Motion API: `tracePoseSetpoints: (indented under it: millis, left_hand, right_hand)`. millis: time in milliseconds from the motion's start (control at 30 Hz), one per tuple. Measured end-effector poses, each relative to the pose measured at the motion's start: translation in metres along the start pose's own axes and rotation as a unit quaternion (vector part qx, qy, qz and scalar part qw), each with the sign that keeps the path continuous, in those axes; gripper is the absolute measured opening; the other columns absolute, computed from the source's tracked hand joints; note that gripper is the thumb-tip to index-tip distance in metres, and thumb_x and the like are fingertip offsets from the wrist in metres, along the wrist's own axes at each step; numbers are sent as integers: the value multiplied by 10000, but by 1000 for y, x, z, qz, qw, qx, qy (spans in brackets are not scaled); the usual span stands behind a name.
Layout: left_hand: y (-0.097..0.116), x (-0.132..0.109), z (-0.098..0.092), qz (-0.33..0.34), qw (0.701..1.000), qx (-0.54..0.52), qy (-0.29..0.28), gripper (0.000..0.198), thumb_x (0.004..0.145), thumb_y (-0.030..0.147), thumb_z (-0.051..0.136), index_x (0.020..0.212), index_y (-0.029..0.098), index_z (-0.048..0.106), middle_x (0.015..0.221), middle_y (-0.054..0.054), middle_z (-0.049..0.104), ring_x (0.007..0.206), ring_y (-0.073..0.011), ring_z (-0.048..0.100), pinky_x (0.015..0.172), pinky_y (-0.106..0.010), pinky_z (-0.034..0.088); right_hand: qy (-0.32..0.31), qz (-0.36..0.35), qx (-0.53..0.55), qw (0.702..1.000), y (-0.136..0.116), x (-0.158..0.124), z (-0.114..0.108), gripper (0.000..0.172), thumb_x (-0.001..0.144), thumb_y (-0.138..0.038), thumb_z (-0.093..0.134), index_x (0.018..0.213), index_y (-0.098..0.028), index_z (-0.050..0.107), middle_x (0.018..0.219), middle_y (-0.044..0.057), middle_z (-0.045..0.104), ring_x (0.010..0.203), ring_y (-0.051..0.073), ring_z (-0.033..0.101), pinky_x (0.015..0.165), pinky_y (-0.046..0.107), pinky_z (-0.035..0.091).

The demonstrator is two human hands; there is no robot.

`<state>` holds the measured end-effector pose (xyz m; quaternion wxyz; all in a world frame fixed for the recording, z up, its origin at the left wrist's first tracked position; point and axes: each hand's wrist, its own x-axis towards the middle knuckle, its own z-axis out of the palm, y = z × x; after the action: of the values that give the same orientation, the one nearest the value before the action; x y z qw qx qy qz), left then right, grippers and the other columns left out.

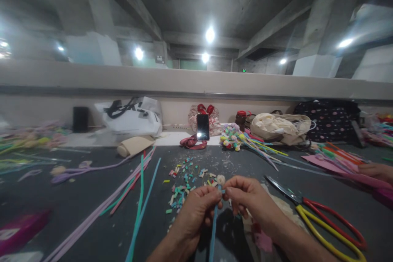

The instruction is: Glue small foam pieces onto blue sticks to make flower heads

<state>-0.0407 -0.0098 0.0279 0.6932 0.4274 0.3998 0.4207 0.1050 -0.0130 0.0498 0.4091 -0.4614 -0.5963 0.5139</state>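
My left hand (195,209) and my right hand (248,197) meet just above the dark table (76,196), both pinched on the top of a blue pipe cleaner (213,229) that runs down toward me. A small cream-coloured bud (220,179) sits at its upper end, just above my fingertips. Both hands are closed around the stem.
Yellow and red scissors (319,217) lie right of my hands. Small coloured cut bits (186,180) litter the table ahead. Long pipe cleaners (135,192) lie to the left, finished flowers (236,137) and a phone (203,127) farther back, bags (132,118) along the wall. Another person's hand (376,170) is at the right edge.
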Motion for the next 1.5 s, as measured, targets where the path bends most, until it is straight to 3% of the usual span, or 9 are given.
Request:
tracePoseSetpoints:
  millis: [100,333,633,800,1033,1267,1500]
  left_hand:
    - [-1,-1,2,-5,1000,5,-3,300,554,396,664,538,147,497,401,72,423,326,-19,291,350,-166,138]
    - [-2,-7,9,11,999,-42,-20,317,570,409,657,546,135,501,442,44,468,346,-17,321,357,-156,151]
    - [-4,-6,10,29,999,-38,-2,289,600,385,648,565,133,510,448,51,438,348,-12,304,355,-150,162]
    - [-10,0,6,42,999,-19,0,270,646,368,601,551,149,475,432,60,417,342,-15,285,355,-151,155]
    - [-6,-3,6,56,998,0,11,241,669,333,577,551,149,476,431,74,378,351,-16,253,360,-153,174]
    - [-6,-3,7,25,1000,-15,-5,248,646,339,600,549,148,477,422,74,379,347,-15,263,357,-150,167]
    - [-1,-7,9,15,1000,-15,-2,245,637,340,608,565,146,477,452,61,422,358,-13,285,360,-146,174]
  right_hand:
    - [2,0,-9,1000,3,-1,0,157,680,-294,586,661,-140,566,521,-37,579,369,42,450,327,133,254]
    - [-53,29,97,993,10,-1,-4,246,705,-355,586,627,-126,545,421,-59,497,302,11,350,313,126,203]
    - [-79,66,211,972,18,10,-1,271,606,-350,671,593,-114,540,460,-40,520,288,5,359,287,118,197]
    - [-75,84,226,968,21,12,-3,219,614,-297,663,614,-114,543,428,-55,483,296,9,357,288,113,208]
    - [-95,84,231,965,19,9,-2,176,658,-260,620,602,-113,541,367,-105,341,269,-8,228,285,129,109]
    - [-121,89,236,960,16,8,-4,183,640,-262,628,617,-112,525,501,-55,479,287,-25,211,297,149,98]
    - [-107,93,192,971,9,5,-5,171,643,-251,611,573,-122,522,410,-82,418,277,-9,227,303,154,117]
